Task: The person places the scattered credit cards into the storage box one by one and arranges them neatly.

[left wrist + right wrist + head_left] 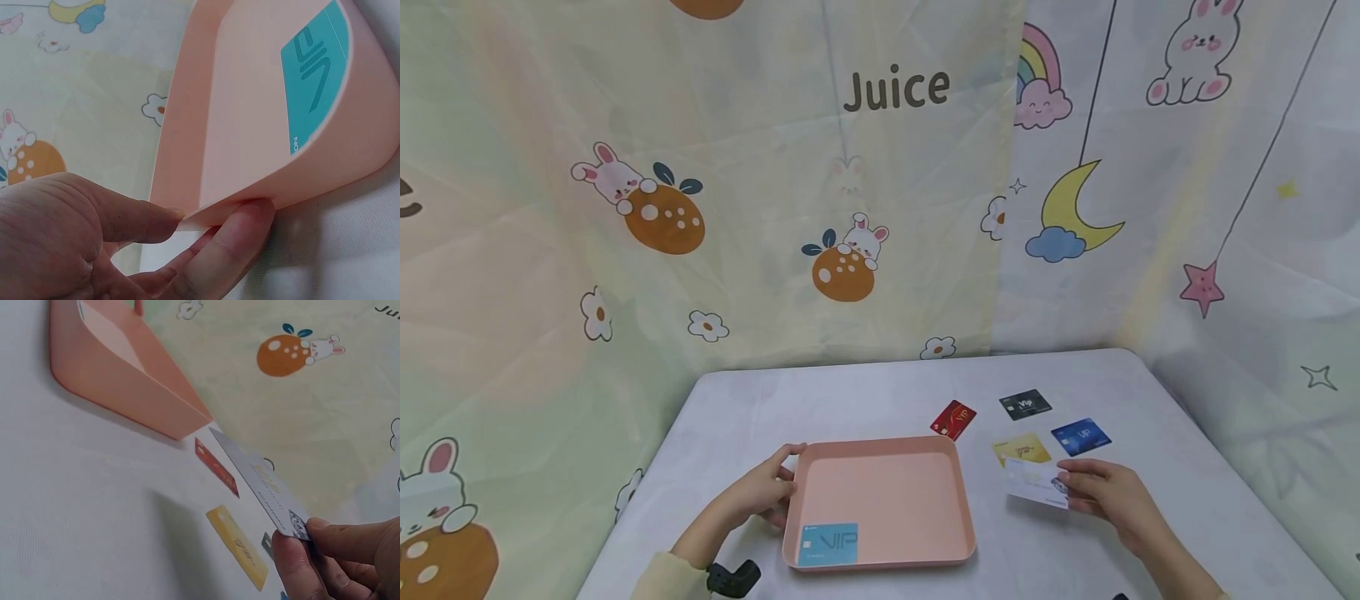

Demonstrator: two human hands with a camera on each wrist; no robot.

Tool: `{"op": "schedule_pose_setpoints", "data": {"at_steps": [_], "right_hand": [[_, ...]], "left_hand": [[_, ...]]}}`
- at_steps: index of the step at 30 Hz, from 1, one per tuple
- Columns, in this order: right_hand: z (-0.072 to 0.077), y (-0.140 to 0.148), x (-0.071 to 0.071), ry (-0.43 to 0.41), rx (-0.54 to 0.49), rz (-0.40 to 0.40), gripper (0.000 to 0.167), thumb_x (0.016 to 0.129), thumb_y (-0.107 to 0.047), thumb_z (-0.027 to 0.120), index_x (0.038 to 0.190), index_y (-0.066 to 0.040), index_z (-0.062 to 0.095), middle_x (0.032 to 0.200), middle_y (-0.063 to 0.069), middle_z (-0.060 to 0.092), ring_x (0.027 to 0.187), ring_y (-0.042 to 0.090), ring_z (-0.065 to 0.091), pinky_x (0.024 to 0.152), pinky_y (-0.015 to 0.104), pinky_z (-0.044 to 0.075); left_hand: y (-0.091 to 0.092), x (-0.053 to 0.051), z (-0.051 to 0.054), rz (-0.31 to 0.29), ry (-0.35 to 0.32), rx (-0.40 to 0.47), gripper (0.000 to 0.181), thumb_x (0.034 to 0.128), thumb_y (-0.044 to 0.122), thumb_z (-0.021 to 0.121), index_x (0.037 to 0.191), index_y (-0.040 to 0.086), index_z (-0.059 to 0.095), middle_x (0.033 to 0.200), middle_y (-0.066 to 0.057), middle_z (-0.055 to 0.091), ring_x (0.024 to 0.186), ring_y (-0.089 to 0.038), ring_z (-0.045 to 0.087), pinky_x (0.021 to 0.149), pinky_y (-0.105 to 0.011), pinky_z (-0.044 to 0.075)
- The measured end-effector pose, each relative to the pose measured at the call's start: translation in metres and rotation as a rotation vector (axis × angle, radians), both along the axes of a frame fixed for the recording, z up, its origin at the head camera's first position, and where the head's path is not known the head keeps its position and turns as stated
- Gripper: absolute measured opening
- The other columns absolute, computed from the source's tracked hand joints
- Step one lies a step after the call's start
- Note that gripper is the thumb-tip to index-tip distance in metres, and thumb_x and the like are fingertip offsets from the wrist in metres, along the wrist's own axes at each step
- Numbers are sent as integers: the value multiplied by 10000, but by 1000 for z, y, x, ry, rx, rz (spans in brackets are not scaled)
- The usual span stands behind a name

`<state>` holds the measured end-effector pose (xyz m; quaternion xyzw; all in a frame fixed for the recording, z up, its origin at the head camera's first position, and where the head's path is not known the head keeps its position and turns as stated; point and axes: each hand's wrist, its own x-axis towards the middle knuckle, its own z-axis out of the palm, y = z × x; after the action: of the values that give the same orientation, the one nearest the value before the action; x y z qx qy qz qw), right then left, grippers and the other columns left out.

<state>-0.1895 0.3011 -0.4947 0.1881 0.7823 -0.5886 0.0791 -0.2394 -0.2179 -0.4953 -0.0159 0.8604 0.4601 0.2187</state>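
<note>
Pink, smooth and shallow-walled, the tray rests on a white-covered table, and every other place here is told from it. At its left side, toward the far corner, the left hand grips the wall: the left wrist view shows one digit's tip at the rim and another pressed along the outside, with only a narrow gap between them.

To the tray's right, the right hand pinches a white card by one end, thumb and fingers brought together to the card's thickness. The card is held up off the table, tilted, its free end pointing toward the tray. It is thin and flat, with gold lettering, a line of small dark print and a dark patterned patch next to the fingertips.

Inside the tray, in the near left corner, lies a light-blue card marked VIP. Just beyond the tray's far right corner is a red card. Farther right of the tray lie a gold card, partly hidden by the white one in the head view, a black card and a dark-blue card.
</note>
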Motion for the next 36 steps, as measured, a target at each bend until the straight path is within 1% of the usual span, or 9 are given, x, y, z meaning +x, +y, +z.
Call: {"op": "schedule_pose_setpoints", "data": {"at_steps": [5,8,13,18,24,32,36], "right_hand": [[5,-7,-3,-1,-8,-6,505,956,-176,736,1365,83,594,1270,297,637,868,180,696,768,333,637],[7,-12,-4,9,-16,-3,508,955,-163,733,1372,88,587,1265,295,639,871,181,700,771,333,638],[8,-19,-6,27,-18,16,537,956,-163,732,1385,110,561,1222,263,667,875,170,703,763,320,638],[11,-25,-8,31,-30,26,552,957,-181,737,1392,104,555,1190,225,684,871,164,697,751,303,636],[12,-33,-9,37,-54,32,541,957,-171,738,1384,109,559,1168,207,698,870,168,704,750,311,638],[16,-47,-11,55,-37,48,494,955,-167,738,1357,88,604,1246,283,653,863,172,704,760,316,639],[16,-55,-11,72,-45,56,460,954,-149,735,1334,85,622,1243,284,660,856,178,707,756,325,642]], "left_hand": [[-1,1,0,3,-4,5,672,969,23,575,1583,194,360,1166,-180,574,804,-249,672,545,-376,611],[-2,0,0,6,-9,5,669,972,28,577,1582,198,360,1170,-180,572,801,-251,671,545,-374,609],[-4,-1,-1,1,-16,7,675,974,38,575,1589,195,345,1183,-187,570,806,-250,679,555,-374,615],[-3,-3,-2,-13,-22,13,680,975,48,574,1595,190,333,1191,-191,568,812,-248,683,563,-375,619],[-3,-2,-2,-7,-22,16,674,977,42,575,1590,203,346,1187,-182,572,809,-248,680,559,-376,616],[-3,-1,-2,-10,-11,17,674,973,39,573,1589,195,349,1184,-181,577,795,-248,681,543,-366,608],[-3,0,-1,-13,-8,19,677,971,41,577,1590,192,345,1178,-183,579,791,-247,681,532,-355,601]]}}
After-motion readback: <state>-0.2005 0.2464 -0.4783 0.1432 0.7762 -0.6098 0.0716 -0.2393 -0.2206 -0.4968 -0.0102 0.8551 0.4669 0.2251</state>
